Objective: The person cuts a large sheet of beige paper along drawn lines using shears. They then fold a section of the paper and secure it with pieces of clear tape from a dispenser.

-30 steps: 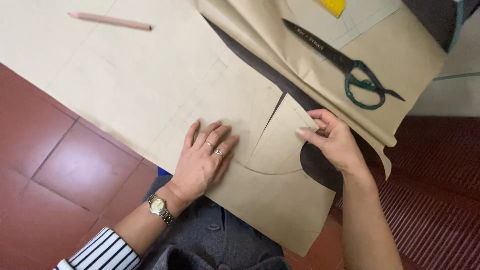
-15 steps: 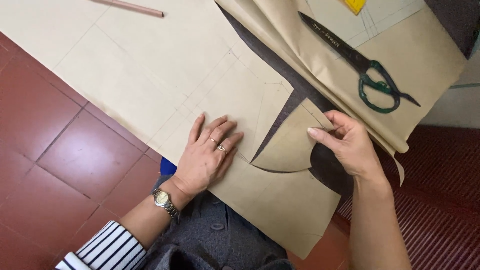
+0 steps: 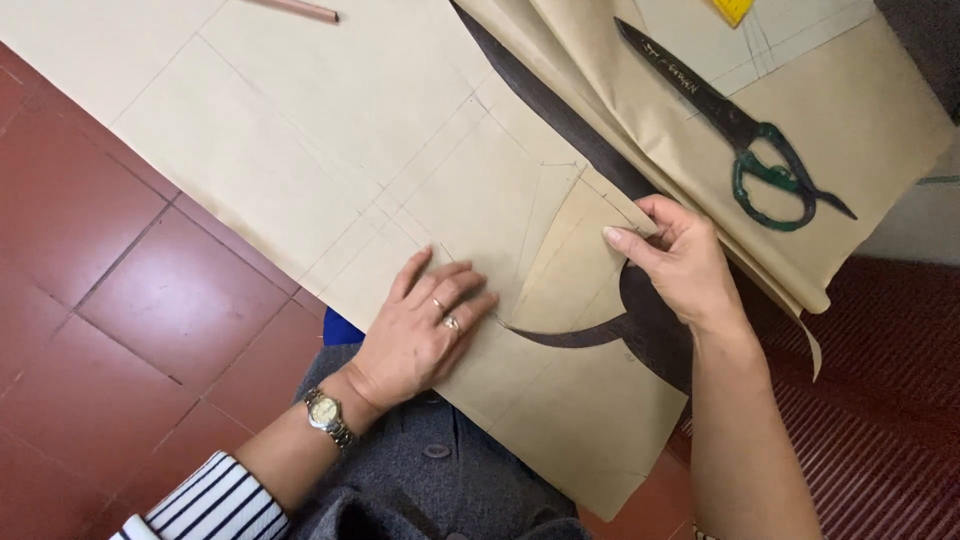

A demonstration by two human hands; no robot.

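Since half a second ago right hand (image 3: 680, 262) has swung the cut paper flap (image 3: 570, 262) further leftward, folding it over toward the left hand; dark curved gap under it is now wider. Right hand pinches the flap's top corner between thumb and fingertips, other fingers curled. Left hand (image 3: 425, 330) lies flat, fingers spread and pressing down on the brown pattern paper (image 3: 330, 160) just left of the flap's base, ring on one finger, metal wristwatch (image 3: 328, 415) on wrist, striped sleeve (image 3: 205, 500) below. Paper is matte kraft-type sheet, smooth, marked with faint ruled pencil lines and a curved cut edge; dark fabric (image 3: 655, 330) shows through the crescent-shaped opening. Further layers of same paper are folded over at upper right, with long scissors (image 3: 735, 130), dark blades, green looped handles, resting on top, well apart from both hands. Pencil (image 3: 295, 10) lies at top edge. Red tiled floor (image 3: 120, 300) at left, grey buttoned garment (image 3: 440, 480) at bottom.
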